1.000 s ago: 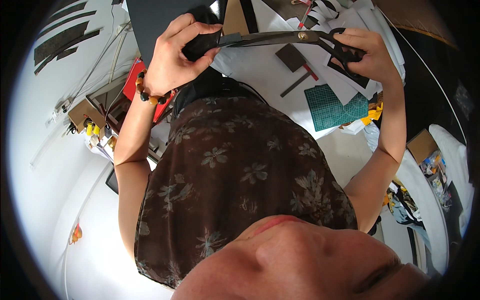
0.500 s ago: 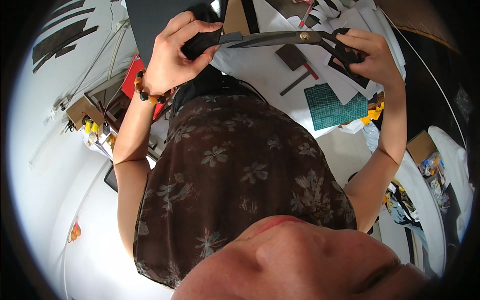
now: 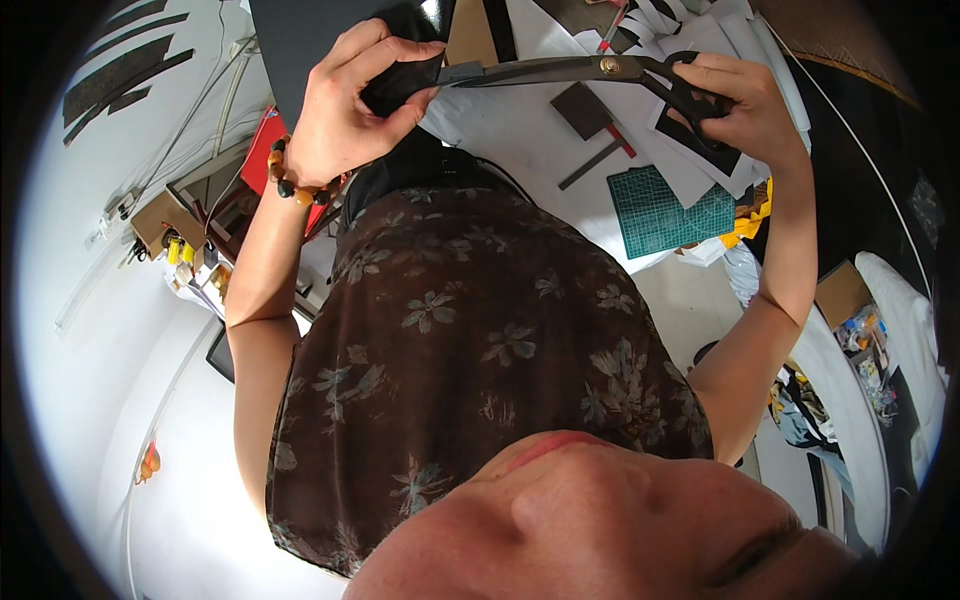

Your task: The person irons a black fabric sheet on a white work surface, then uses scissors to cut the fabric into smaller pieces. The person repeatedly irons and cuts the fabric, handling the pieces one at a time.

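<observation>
My right hand [image 3: 735,105] has its fingers through the handles of large black scissors [image 3: 610,67], held out over the table. The scissor blades lie nearly together and reach left to a small dark grey strip [image 3: 461,73] at their tips. My left hand [image 3: 360,100] is closed on a shiny black sheet [image 3: 405,75], which looks like leather or plastic. The strip sticks out beside its thumb and fingertips. Whether the strip is part of the sheet I cannot tell. A beaded bracelet circles my left wrist.
A green cutting mat [image 3: 668,212] lies at the table's near right edge. Left of it rest a dark square piece [image 3: 580,110] and a black-and-red tool [image 3: 603,160]. White paper sheets [image 3: 690,175] are spread near my right hand. A brown board [image 3: 467,35] lies at the back.
The scissor blades have closed from slightly apart to nearly together on the strip. My right fingers have drawn in a little with the handles. My left hand stays in place.
</observation>
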`<state>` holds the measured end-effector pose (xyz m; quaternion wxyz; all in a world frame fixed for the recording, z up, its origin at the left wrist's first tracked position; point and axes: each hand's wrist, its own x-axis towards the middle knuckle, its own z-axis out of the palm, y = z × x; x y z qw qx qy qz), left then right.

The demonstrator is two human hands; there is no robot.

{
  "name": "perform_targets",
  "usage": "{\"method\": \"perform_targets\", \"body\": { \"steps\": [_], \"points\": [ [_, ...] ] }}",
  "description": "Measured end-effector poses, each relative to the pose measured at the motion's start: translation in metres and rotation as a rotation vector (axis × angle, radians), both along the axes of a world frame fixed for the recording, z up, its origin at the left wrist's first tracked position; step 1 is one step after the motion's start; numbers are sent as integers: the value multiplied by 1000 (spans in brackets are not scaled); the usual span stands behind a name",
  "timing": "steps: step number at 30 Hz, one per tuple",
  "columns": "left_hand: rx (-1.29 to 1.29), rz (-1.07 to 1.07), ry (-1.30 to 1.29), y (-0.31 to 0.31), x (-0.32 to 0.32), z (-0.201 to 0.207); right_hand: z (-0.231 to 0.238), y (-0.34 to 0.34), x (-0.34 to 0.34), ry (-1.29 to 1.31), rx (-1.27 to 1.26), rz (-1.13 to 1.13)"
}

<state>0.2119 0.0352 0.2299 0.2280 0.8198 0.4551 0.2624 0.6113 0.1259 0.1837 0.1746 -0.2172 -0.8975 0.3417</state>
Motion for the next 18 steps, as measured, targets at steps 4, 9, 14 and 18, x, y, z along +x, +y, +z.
{"method": "perform_targets", "body": {
  "steps": [4,9,14,18],
  "points": [
    [-6,0,1,0,0,0,3,0,-1,-6,-8,1],
    [-2,-7,-16,-1,-1,2,11,-2,-1,-64,8,3],
    [-26,6,28,-1,-4,5,23,-13,-2,-55,143,-26],
    [-69,-18,63,0,-5,15,33,-30,-3,-65,230,-91]
  ]
}}
